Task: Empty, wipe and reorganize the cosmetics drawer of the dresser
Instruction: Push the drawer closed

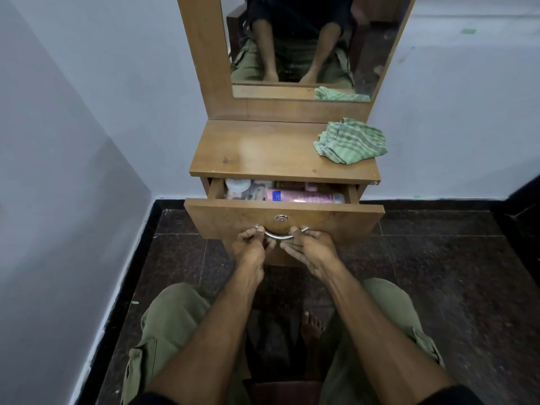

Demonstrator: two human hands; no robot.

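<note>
The wooden dresser's drawer [228, 219] stands partly pulled out. Both my hands grip its curved metal handle [277, 236]: my left hand [252, 248] on the left end, my right hand [311, 247] on the right end, fingers curled under the bar. Inside the drawer lie a pink bottle [304, 196] on its side, a white round jar [238, 185] at the left and other small cosmetics, mostly hidden under the top. A green striped cloth [350, 141] lies crumpled on the right of the dresser top [254, 150].
A tall mirror [301, 45] in a wooden frame rises behind the dresser top. Pale walls close in at the left and behind. The floor [438, 273] is dark stone tile. My knees in olive trousers sit just before the drawer.
</note>
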